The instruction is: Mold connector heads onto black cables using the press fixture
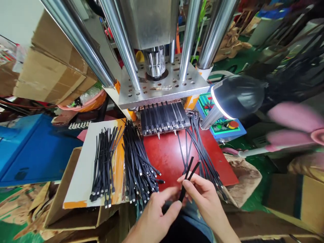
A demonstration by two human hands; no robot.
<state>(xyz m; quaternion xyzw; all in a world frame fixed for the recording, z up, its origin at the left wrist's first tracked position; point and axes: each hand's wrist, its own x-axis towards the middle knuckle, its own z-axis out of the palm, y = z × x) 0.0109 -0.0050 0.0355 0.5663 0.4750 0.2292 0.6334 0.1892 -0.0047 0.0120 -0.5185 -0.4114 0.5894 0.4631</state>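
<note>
Two hands (162,210) (204,193) holding two black strip ends (189,167), three cable piles (104,162) (138,163) (205,158)

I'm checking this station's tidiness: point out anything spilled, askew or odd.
Crumpled brown paper lies on the green floor at lower left, looking like litter. The middle black cable pile looks untidy: some ends stray over the red board.

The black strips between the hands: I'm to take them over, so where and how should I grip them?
Probably by the free upper ends of the strips, from the far side: they stick up, slightly splayed, while the left hand and right hand crowd the lower part.
</note>
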